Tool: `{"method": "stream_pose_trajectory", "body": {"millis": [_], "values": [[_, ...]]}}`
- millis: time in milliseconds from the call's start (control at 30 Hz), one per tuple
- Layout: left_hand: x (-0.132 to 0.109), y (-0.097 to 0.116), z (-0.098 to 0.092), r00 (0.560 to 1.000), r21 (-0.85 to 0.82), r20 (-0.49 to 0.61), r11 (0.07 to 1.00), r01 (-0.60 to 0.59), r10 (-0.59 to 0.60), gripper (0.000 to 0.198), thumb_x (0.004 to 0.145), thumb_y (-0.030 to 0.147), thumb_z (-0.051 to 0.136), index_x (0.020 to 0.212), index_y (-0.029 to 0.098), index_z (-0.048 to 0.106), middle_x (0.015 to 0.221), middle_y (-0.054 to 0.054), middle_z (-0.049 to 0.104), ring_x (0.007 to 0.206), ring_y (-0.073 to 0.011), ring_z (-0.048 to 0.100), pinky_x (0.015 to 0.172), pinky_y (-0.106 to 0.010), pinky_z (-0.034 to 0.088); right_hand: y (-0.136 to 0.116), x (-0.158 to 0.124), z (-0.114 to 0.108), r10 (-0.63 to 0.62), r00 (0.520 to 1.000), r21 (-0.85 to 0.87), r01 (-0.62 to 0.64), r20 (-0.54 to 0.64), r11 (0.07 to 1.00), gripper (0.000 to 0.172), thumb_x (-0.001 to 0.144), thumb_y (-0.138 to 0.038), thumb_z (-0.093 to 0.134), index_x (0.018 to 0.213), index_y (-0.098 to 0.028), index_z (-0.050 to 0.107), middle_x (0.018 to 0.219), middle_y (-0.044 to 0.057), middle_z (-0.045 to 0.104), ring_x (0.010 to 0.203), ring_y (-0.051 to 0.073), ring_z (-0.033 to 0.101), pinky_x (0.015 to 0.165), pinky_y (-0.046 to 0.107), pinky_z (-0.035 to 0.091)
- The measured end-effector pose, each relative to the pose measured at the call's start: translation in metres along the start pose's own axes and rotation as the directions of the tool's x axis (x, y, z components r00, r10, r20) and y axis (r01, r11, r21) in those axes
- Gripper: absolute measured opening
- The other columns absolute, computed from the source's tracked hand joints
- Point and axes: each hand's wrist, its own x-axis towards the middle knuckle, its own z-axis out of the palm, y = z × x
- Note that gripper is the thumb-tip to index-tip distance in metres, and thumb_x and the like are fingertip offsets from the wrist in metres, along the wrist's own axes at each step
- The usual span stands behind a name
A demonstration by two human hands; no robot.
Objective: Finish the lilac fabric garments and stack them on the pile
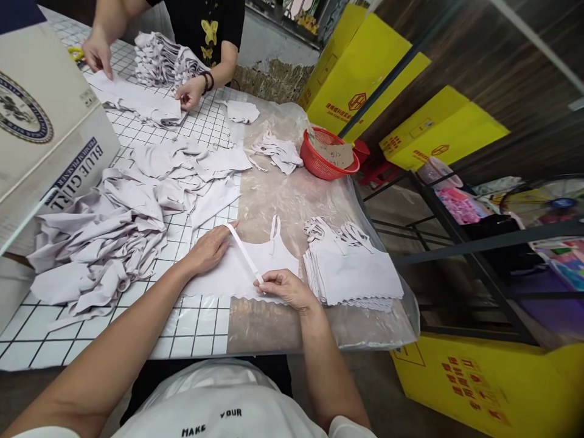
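A pale camisole-like garment [223, 277] lies flat at the table's front, its scalloped hem toward me. My right hand [285, 289] pinches the lower end of a white strap [245, 252] above the garment. My left hand [210, 248] rests on the garment's upper left part, near the strap's top end; its fingertips are partly hidden, so its grip is unclear. The other strap [275, 234] stands up as a loop. Just right of my right hand sits a neat stack of similar garments [353, 271] with looped straps.
Crumpled pale garments [123, 225] are heaped at left beside a cardboard box [50, 121]. A red basket [326, 158] holds cardboard at the table's far right. Across the table, a person's hands [190, 94] handle folded fabric [137, 100]. Yellow boxes [360, 73] and a metal rack [474, 261] stand right.
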Motion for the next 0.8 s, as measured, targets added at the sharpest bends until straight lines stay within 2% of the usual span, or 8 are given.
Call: {"method": "stream_pose_trajectory", "body": {"millis": [100, 267, 367, 433, 500, 633, 800], "values": [[0.000, 0.000, 0.000, 1.000, -0.007, 0.001, 1.000, 0.003, -0.003, 0.055, 0.099, 0.030, 0.031, 0.153, 0.022, 0.033, 0.151, -0.008, 0.048, 0.137, -0.0251, 0.045, 0.115, -0.046, 0.038, 0.002, -0.004, -0.002, -0.022, 0.999, -0.055, 0.023, 0.026, 0.998, 0.046, 0.061, -0.054, 0.085, 0.083, -0.014, 0.077, 0.073, 0.003, 0.069, 0.068, 0.013, 0.060, 0.064, 0.024, 0.044], [0.002, -0.001, -0.001, 1.000, -0.067, -0.007, 0.998, 0.017, -0.017, 0.052, 0.096, 0.026, 0.034, 0.148, 0.021, 0.041, 0.147, -0.008, 0.051, 0.136, -0.0242, 0.046, 0.115, -0.045, 0.038, -0.010, -0.003, -0.005, -0.202, 0.979, -0.202, 0.205, 0.037, 0.958, 0.041, 0.068, -0.055, 0.080, 0.079, -0.016, 0.078, 0.072, 0.000, 0.062, 0.065, 0.011, 0.051, 0.058, 0.024, 0.037], [0.003, -0.001, -0.004, 1.000, -0.135, -0.013, 0.991, 0.018, -0.020, 0.046, 0.095, 0.021, 0.031, 0.136, 0.020, 0.054, 0.137, -0.008, 0.059, 0.126, -0.0214, 0.054, 0.111, -0.042, 0.042, -0.029, 0.016, -0.003, -0.297, 0.951, -0.165, 0.281, -0.087, 0.945, 0.041, 0.068, -0.057, 0.079, 0.081, -0.018, 0.077, 0.070, 0.000, 0.061, 0.065, 0.011, 0.048, 0.059, 0.024, 0.037], [0.003, -0.001, -0.008, 0.999, -0.150, -0.032, 0.988, 0.020, -0.025, 0.042, 0.096, 0.022, 0.031, 0.125, 0.018, 0.061, 0.125, -0.009, 0.065, 0.116, -0.0207, 0.059, 0.104, -0.040, 0.046, -0.043, 0.039, 0.000, -0.367, 0.906, -0.060, 0.362, -0.211, 0.930, 0.042, 0.067, -0.056, 0.078, 0.087, -0.019, 0.076, 0.075, -0.001, 0.063, 0.067, 0.011, 0.048, 0.060, 0.024, 0.039], [0.001, 0.000, -0.013, 0.999, -0.107, -0.045, 0.994, 0.018, -0.023, 0.034, 0.095, 0.027, 0.038, 0.113, 0.018, 0.066, 0.110, -0.009, 0.069, 0.103, -0.0216, 0.061, 0.095, -0.039, 0.049, -0.052, 0.064, 0.006, -0.384, 0.877, 0.062, 0.417, -0.288, 0.907, 0.044, 0.064, -0.055, 0.080, 0.091, -0.021, 0.076, 0.078, -0.001, 0.064, 0.067, 0.010, 0.048, 0.060, 0.023, 0.039], [-0.004, 0.002, -0.020, 1.000, 0.045, 0.020, 0.999, 0.003, -0.004, 0.021, 0.086, 0.035, 0.060, 0.095, 0.018, 0.068, 0.088, -0.006, 0.066, 0.087, -0.0229, 0.055, 0.082, -0.039, 0.046, -0.048, 0.099, 0.017, -0.328, 0.903, 0.146, 0.377, -0.279, 0.915, 0.043, 0.057, -0.052, 0.084, 0.085, -0.019, 0.076, 0.076, -0.002, 0.063, 0.063, 0.008, 0.044, 0.057, 0.022, 0.036], [-0.004, 0.008, -0.019, 0.992, 0.126, 0.091, 0.989, 0.078, -0.089, 0.016, 0.081, 0.030, 0.067, 0.092, 0.019, 0.067, 0.092, -0.006, 0.064, 0.090, -0.0247, 0.052, 0.082, -0.041, 0.041, -0.032, 0.106, 0.014, -0.292, 0.939, 0.056, 0.307, -0.181, 0.950, 0.041, 0.059, -0.047, 0.083, 0.087, -0.019, 0.075, 0.082, 0.000, 0.067, 0.067, 0.009, 0.049, 0.060, 0.023, 0.040]]}}
